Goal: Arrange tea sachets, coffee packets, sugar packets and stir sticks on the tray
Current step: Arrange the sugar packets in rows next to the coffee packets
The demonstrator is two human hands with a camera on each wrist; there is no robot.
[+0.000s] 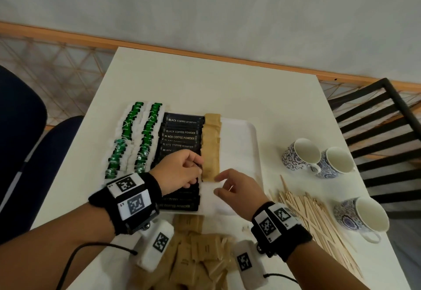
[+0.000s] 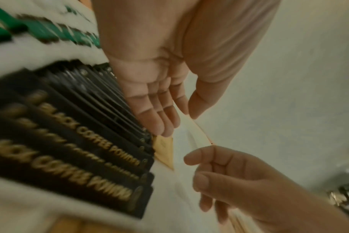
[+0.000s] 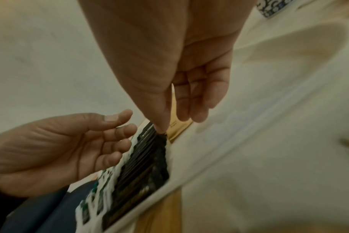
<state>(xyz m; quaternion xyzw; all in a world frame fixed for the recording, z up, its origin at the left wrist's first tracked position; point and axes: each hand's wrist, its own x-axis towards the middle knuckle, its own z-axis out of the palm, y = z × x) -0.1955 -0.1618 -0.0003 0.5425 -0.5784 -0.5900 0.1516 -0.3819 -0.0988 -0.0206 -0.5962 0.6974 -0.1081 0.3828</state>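
On the white tray (image 1: 239, 143) lie two columns of green-and-white tea sachets (image 1: 136, 139), a column of black coffee packets (image 1: 180, 134) and a row of brown sugar packets (image 1: 211, 143). My left hand (image 1: 197, 165) hovers over the coffee column, and its relaxed fingers (image 2: 159, 126) reach the seam beside the nearest sugar packet (image 2: 163, 148). My right hand (image 1: 219, 184) sits just right of that packet's near end, fingers loosely spread and holding nothing. In the right wrist view, my right hand (image 3: 175, 124) has its thumb tip at the coffee packets' edge.
Loose sugar packets (image 1: 200, 251) are heaped on the table in front of the tray. Wooden stir sticks (image 1: 312, 216) lie piled at the right. Three patterned cups (image 1: 300, 152) (image 1: 337, 162) (image 1: 364, 216) stand beyond them. A black slatted chair (image 1: 376, 130) is right, a blue chair (image 1: 22, 130) left.
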